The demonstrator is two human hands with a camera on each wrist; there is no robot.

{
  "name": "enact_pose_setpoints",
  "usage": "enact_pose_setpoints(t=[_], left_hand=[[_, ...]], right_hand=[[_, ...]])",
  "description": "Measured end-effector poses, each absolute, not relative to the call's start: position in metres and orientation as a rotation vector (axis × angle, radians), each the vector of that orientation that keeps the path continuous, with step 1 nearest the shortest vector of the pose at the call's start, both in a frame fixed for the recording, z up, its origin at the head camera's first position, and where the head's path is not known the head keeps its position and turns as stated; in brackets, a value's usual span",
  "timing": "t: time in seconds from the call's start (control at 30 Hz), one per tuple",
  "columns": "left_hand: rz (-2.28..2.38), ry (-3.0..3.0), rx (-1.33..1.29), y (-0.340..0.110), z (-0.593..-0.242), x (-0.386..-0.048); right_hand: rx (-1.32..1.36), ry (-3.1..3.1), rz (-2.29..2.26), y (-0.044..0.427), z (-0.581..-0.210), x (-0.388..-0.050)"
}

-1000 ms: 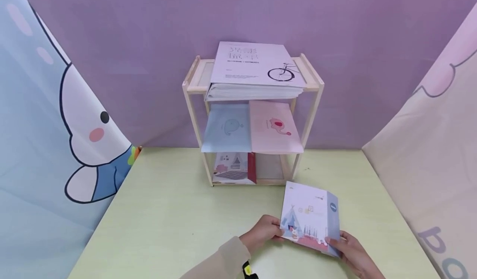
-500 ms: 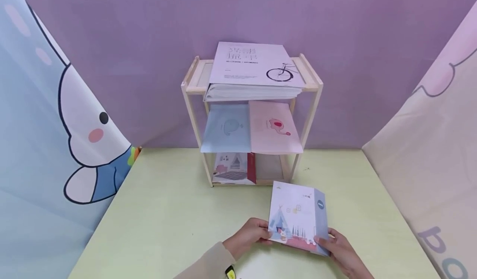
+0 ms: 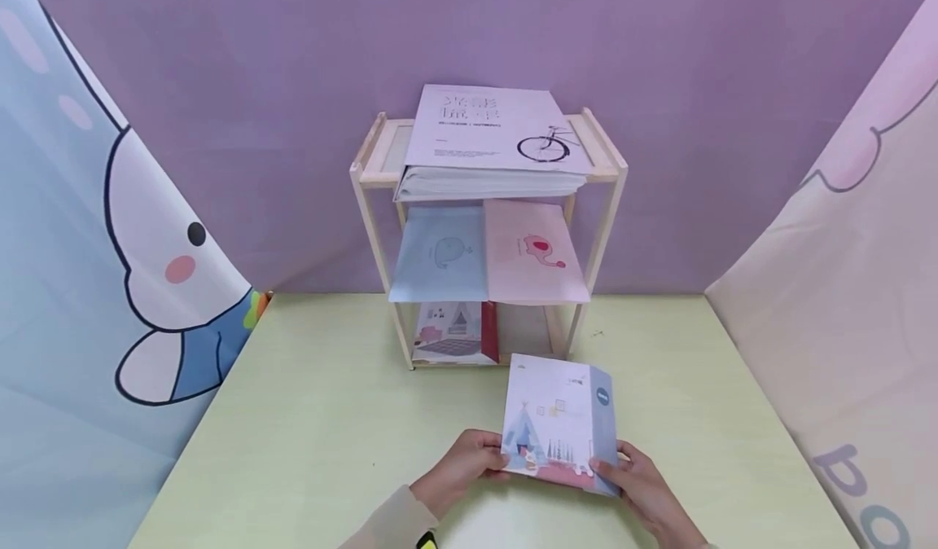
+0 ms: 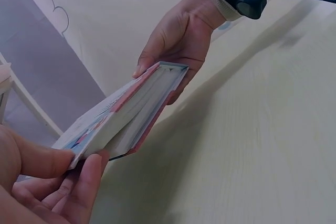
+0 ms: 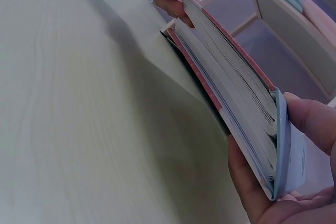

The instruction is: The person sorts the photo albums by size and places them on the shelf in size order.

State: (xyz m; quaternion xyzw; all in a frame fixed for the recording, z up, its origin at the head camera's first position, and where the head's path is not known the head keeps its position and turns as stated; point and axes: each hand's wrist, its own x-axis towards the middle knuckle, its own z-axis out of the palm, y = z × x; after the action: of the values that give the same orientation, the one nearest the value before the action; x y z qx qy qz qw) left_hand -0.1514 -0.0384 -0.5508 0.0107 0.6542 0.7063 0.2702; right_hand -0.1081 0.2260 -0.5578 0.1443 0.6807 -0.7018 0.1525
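Observation:
A book [image 3: 553, 419] with a tent and rabbit picture on its white cover and a light blue spine is held above the table, near the rack's front right. My left hand [image 3: 469, 463] pinches its left edge, thumb on the cover and fingers beneath. My right hand [image 3: 641, 484] grips the spine side, its thumb on top. In the right wrist view the book's thick pages [image 5: 231, 82] gap slightly apart at the edge held by the left hand. The left wrist view shows the right hand [image 4: 181, 40] around the spine end.
A wooden three-tier rack [image 3: 615, 176] stands behind. On its top lies a thick white book [image 3: 491, 133] with a bicycle. The middle tier bears a blue booklet [image 3: 440, 256] and a pink booklet [image 3: 538, 252]. A book [image 3: 450, 333] with a red spine lies bottom left.
Both hands have carried the book leftward, from right of the rack to in front of its lower right part. The grip looks the same, and the view has shifted slightly.

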Motion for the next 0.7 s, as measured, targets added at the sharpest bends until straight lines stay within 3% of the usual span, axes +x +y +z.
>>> enact_pose_setpoints(t=[0.7], left_hand=[[1.917, 1.81, 0.055, -0.066, -0.536, -0.155]], right_hand=[[0.256, 1.935, -2.073, 0.205, -0.549, -0.131]])
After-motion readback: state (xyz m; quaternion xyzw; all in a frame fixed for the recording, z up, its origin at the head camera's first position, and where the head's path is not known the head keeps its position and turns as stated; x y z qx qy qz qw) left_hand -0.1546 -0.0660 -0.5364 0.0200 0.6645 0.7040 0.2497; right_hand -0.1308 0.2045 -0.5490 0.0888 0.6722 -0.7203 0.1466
